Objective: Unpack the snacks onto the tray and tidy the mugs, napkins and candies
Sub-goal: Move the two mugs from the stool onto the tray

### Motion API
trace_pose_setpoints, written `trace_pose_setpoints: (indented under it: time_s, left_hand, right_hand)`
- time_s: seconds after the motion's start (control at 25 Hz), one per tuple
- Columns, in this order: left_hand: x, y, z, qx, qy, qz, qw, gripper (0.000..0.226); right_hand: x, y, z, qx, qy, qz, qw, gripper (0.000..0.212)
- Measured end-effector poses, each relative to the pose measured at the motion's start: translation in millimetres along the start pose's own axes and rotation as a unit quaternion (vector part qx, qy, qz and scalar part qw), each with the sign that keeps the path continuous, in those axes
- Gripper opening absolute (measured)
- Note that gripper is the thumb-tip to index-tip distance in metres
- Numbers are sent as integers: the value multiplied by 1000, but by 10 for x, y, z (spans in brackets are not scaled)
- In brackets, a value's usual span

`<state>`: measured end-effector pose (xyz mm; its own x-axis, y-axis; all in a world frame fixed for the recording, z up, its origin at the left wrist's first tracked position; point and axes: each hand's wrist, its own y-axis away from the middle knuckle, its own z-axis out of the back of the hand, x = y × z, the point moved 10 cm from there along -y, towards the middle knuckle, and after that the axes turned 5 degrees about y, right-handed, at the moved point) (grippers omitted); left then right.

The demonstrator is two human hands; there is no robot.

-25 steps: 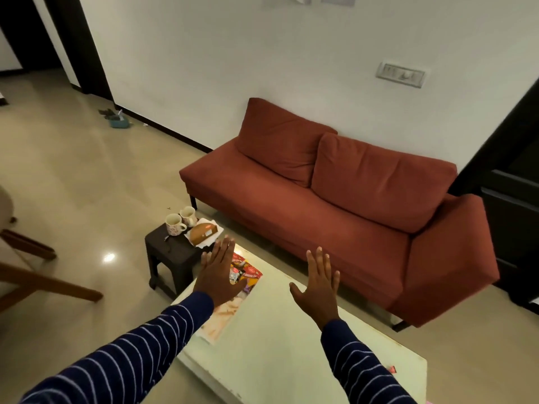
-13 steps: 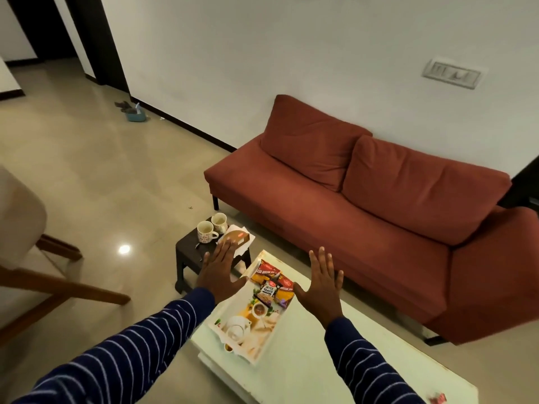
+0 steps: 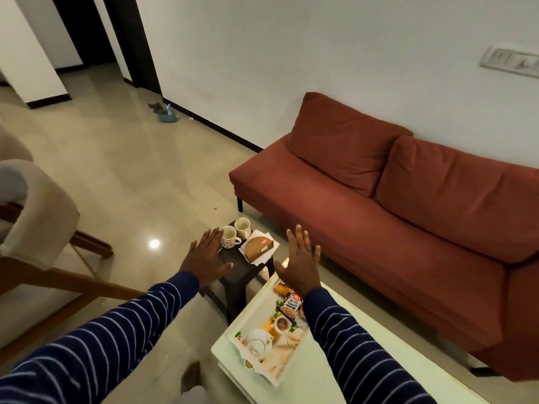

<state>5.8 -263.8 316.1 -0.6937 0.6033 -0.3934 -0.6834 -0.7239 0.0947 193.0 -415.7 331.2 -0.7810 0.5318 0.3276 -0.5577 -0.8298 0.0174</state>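
Both hands flat, fingers spread, holding nothing: left hand [image 3: 205, 259] just left of mugs [image 3: 235, 232], right hand [image 3: 300, 263] right of mugs. Mugs on dark side desk [image 3: 236, 265], beside brown packet on napkins [image 3: 259, 248]. Snack packets on tray [image 3: 269, 339], nearer than mugs. Judgement: lower left hand, grip one mug by handle, keep upright.

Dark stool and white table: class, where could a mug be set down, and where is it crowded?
The white table lies bare right of the tray. The dark stool is crowded: two mugs, and a brown packet on napkins.
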Motion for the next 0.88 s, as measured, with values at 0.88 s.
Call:
trace_pose_setpoints:
  time_s: [0.88]
  left_hand:
    - [2518, -3095, -1548, 204, 189, 41, 960, 95]
  right_hand:
    - [784, -2943, -3098, 195, -60, -127, 971, 33]
